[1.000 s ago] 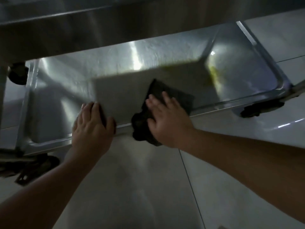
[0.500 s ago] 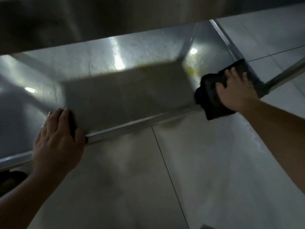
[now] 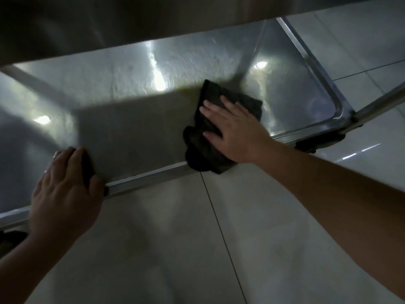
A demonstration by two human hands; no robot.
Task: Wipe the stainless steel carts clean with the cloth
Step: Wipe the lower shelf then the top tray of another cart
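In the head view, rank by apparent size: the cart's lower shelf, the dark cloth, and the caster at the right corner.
1. lower shelf
2. dark cloth, partly under the right hand
3. caster, partly hidden by the frame

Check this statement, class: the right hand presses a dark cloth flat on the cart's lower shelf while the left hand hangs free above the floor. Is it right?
Not quite. In the head view the left hand grips the shelf's front rim, not hanging free. The right hand does press the dark cloth on the lower shelf.
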